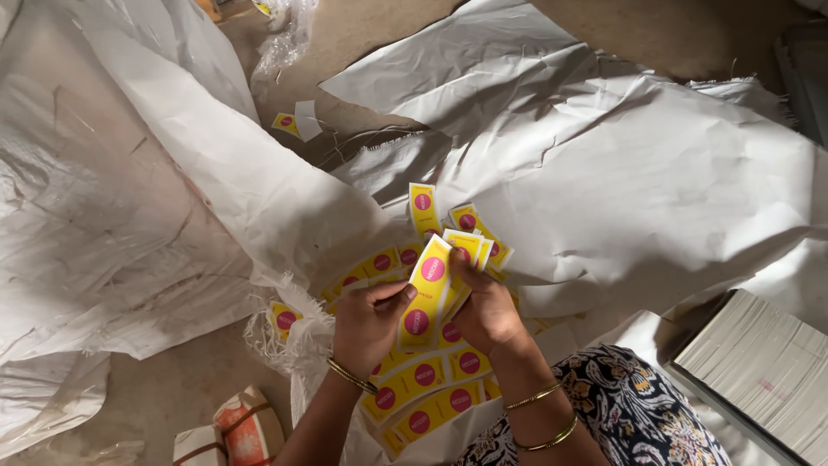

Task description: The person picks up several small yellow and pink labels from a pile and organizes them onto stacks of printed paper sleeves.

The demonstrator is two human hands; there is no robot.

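Hands meet mid-frame: my left hand [366, 324] pinches one yellow label strip [424, 293] with two pink dots, my right hand [485, 312] grips a fanned bunch [470, 246] above the label pile [423, 393] on white sacking [621, 173]

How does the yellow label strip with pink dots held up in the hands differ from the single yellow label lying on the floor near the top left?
The held yellow label strip is long, with two pink dots showing; the lone floor label is short, with one. The strip is raised and pinched by the left hand and right hand; the floor label lies flat and untouched. The strip sits over a pile of similar strips; the floor label lies apart on the bare floor. Both are yellow with pink dots.
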